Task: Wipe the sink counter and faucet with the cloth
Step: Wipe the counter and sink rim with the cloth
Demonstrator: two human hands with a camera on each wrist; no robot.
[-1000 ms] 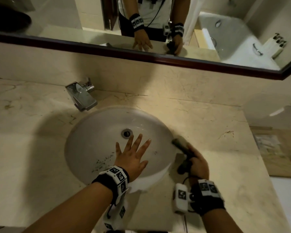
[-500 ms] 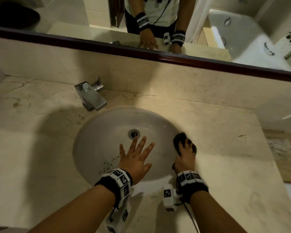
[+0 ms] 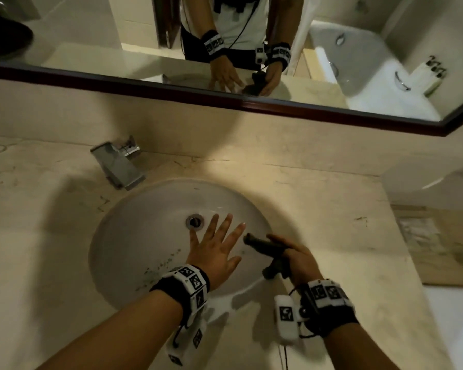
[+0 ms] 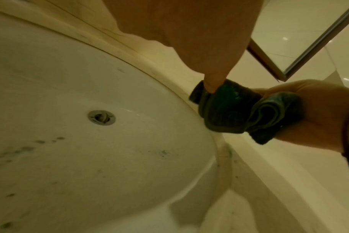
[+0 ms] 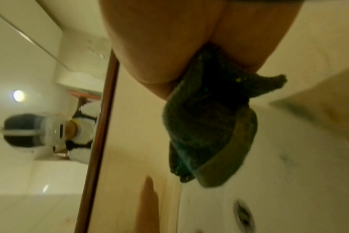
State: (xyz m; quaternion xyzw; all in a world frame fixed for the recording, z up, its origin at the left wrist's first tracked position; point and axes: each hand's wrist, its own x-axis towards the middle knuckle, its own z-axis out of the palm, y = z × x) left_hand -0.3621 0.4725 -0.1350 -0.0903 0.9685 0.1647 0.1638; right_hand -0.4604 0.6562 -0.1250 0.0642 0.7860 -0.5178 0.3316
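Observation:
A folded dark green cloth [image 3: 269,249] is gripped in my right hand [image 3: 294,259], lifted over the right rim of the white oval sink [image 3: 123,236]; the cloth [image 4: 235,110] shows bunched in the left wrist view, and the cloth [image 5: 205,123] hangs below the palm in the right wrist view. My left hand [image 3: 214,247] hovers over the basin with fingers spread and straight, its fingertips beside the drain [image 3: 195,221]. The chrome faucet [image 3: 118,164] stands at the back left of the beige marble counter [image 3: 318,209].
A dark-framed mirror [image 3: 251,105] runs along the wall behind the counter. Dark specks [image 3: 158,268] dot the basin's front left. The counter's right edge [image 3: 401,249] drops to a wooden surface beyond. A dark bowl-like shape [image 3: 3,36] shows at the top left.
My right hand has lifted the cloth off the counter by the sink rim and turned it sideways, towards my left fingertips. The left hand has stayed spread over the basin.

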